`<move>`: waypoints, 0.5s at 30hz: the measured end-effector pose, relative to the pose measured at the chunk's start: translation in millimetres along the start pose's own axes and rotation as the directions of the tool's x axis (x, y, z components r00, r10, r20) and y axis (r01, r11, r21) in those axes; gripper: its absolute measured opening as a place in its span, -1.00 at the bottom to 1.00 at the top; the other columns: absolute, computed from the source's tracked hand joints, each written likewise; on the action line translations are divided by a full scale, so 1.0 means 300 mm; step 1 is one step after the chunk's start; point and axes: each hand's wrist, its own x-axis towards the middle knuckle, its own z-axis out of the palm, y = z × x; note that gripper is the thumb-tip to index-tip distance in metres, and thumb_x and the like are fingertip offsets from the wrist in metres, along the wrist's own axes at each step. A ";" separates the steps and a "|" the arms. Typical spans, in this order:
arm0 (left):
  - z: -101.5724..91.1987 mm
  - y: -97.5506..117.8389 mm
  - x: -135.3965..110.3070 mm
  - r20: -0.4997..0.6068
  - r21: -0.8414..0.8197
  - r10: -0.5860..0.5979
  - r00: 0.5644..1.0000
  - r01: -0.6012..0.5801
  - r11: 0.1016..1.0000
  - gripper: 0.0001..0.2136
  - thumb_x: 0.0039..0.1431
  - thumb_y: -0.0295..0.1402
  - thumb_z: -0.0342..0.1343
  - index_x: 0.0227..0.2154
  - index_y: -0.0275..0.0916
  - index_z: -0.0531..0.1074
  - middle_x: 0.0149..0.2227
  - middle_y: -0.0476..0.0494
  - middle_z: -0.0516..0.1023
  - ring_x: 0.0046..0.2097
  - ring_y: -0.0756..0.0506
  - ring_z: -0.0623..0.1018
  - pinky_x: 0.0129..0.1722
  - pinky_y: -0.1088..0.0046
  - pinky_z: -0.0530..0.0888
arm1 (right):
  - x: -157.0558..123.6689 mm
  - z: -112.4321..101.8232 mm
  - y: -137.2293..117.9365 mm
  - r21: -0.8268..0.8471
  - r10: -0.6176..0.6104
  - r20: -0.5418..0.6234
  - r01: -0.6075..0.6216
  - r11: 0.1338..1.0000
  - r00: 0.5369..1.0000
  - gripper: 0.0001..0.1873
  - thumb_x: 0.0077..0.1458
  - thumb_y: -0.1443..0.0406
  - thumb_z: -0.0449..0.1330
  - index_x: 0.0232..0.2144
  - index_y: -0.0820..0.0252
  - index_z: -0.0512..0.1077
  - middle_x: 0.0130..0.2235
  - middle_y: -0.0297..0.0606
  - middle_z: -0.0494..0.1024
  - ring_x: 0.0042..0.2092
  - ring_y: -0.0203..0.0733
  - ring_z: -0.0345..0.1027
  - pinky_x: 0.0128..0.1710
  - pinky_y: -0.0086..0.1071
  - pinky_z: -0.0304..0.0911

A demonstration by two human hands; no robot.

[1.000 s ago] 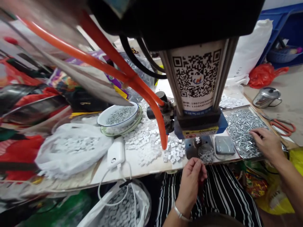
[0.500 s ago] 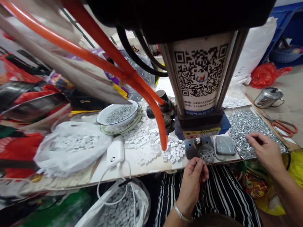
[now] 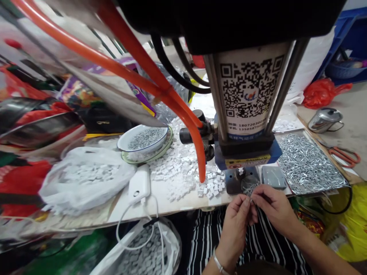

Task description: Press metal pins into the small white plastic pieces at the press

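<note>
At lower centre my left hand (image 3: pixel 236 214) and right hand (image 3: pixel 272 206) met, pinching something too small to tell, with many pins (image 3: pixel 312 164) unused mid-right.

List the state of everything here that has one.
Left hand: fingers pinched, any held piece unclear.
Right hand: fingers pinched, close by the left.
Press: upright; raised or lowered, cannot tell.
Metal pins: loose, heaped.
White bowl: holding pins.
Tabletop bag: open, filled.
Lower bag: open, filled.
Mug: upright, lidded.
Scissors: lying flat.
White box: plugged in.
</note>
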 end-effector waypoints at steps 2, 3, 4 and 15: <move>-0.001 -0.001 0.000 0.007 -0.014 -0.006 1.000 0.006 1.000 -0.62 0.17 -0.03 0.27 -0.42 -0.28 0.42 -0.54 0.01 0.43 -0.51 0.08 0.34 -0.49 0.55 0.19 | -0.003 0.001 0.000 -0.040 -0.059 0.005 0.060 0.997 0.998 -0.71 0.35 0.17 0.10 -0.38 0.15 0.47 -0.43 -0.33 0.49 -0.37 -0.28 0.37 -0.32 -0.42 0.28; 0.000 -0.001 0.000 0.008 -0.025 -0.010 1.000 0.010 1.000 -0.62 0.17 -0.02 0.27 -0.41 -0.28 0.42 -0.55 0.01 0.43 -0.51 0.08 0.33 -0.49 0.56 0.19 | -0.004 0.003 0.000 -0.055 -0.096 0.008 0.096 0.994 0.995 -0.72 0.35 0.19 0.10 -0.37 0.15 0.48 -0.42 -0.32 0.49 -0.36 -0.28 0.37 -0.32 -0.41 0.29; 0.001 -0.001 -0.002 0.006 -0.037 -0.013 1.000 0.013 0.999 -0.62 0.17 -0.02 0.27 -0.40 -0.28 0.42 -0.55 0.02 0.43 -0.51 0.08 0.32 -0.49 0.56 0.19 | -0.004 0.005 0.000 -0.066 -0.133 0.014 0.134 0.989 0.991 -0.75 0.35 0.21 0.10 -0.35 0.14 0.50 -0.41 -0.32 0.50 -0.35 -0.27 0.39 -0.30 -0.40 0.30; -0.103 0.015 0.005 -0.096 0.463 0.242 0.966 -0.172 0.870 -0.76 0.27 -0.15 0.15 -0.38 -0.21 0.46 -0.46 -0.04 0.46 -0.40 -0.04 0.40 -0.35 0.46 0.34 | -0.106 -0.071 -0.111 -0.102 -0.437 0.094 0.445 0.890 0.894 -0.75 0.29 0.29 0.16 -0.02 -0.12 0.47 -0.14 -0.23 0.58 -0.09 -0.07 0.49 -0.14 -0.17 0.50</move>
